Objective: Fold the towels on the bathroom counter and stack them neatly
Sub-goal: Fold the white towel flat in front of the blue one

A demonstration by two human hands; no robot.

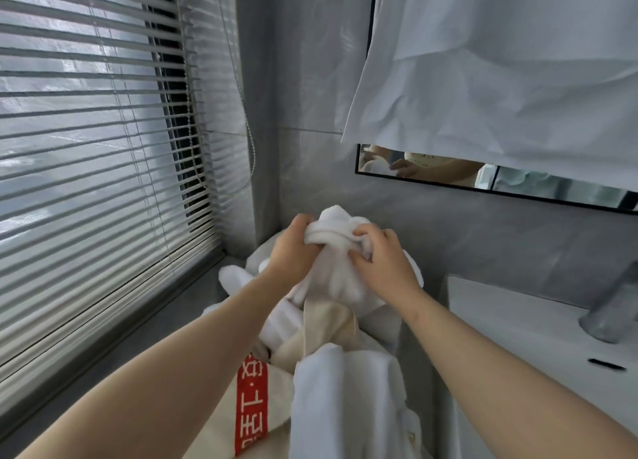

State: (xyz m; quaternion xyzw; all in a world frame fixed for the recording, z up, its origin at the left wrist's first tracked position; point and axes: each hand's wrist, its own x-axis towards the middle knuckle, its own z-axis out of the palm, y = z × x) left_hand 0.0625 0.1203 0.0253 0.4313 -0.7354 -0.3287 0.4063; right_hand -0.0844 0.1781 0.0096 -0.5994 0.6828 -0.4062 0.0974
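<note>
A crumpled white towel [336,227] is lifted above a heap of towels in the corner. My left hand [291,246] grips its bunched left side. My right hand [383,255] grips its right side, fingers curled into the cloth. Under the hands lies a pile of white towels [238,281]. A cream towel [328,324] and a cream cloth with a red band of white characters [250,407] lie nearer to me. A white towel [345,400] drapes over the pile at the front. The counter under the pile is hidden.
Slatted window blinds [96,130] fill the left, with a grey sill [138,324] below. A white sink [518,327] with a metal tap [611,317] lies to the right. A mirror [483,179] on the grey wall is mostly covered by a hanging white sheet [500,79].
</note>
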